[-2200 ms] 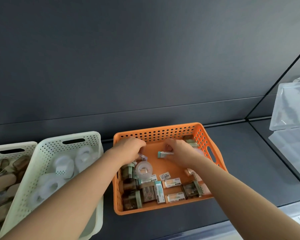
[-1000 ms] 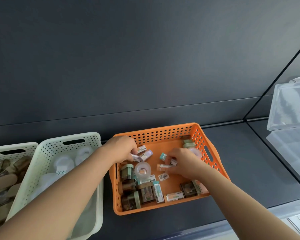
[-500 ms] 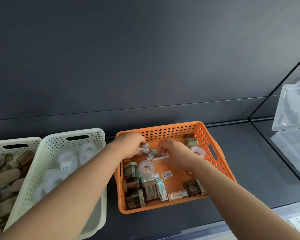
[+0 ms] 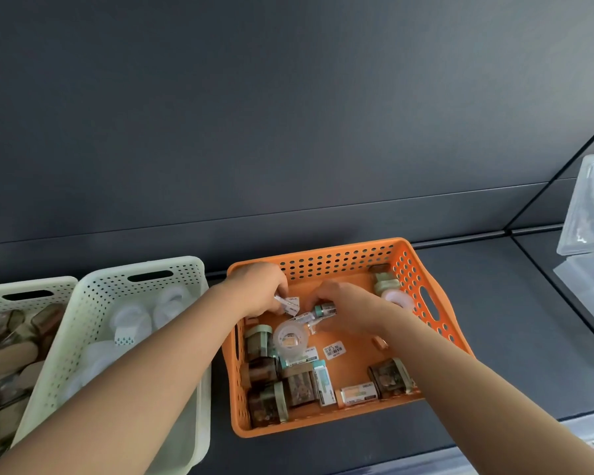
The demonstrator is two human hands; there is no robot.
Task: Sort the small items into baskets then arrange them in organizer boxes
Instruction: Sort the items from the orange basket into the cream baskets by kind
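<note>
An orange perforated basket sits on the dark shelf and holds small boxed items, brown jars and a clear tape roll. Both my hands are inside it near the back. My left hand is closed on several small white packets. My right hand grips small teal-capped packets between thumb and fingers. Brown jars with pale green lids stand along the basket's left and front. A small white and orange box lies at the front.
A pale green basket with white tape dispensers stands left of the orange one. Further left, another pale basket holds brown jars. A clear plastic organizer box with its lid up is at the right edge.
Both hands have stayed in the back of the orange basket, gathering small packets. The right hand has shifted slightly right and now holds teal-capped packets. The view has moved a little.
</note>
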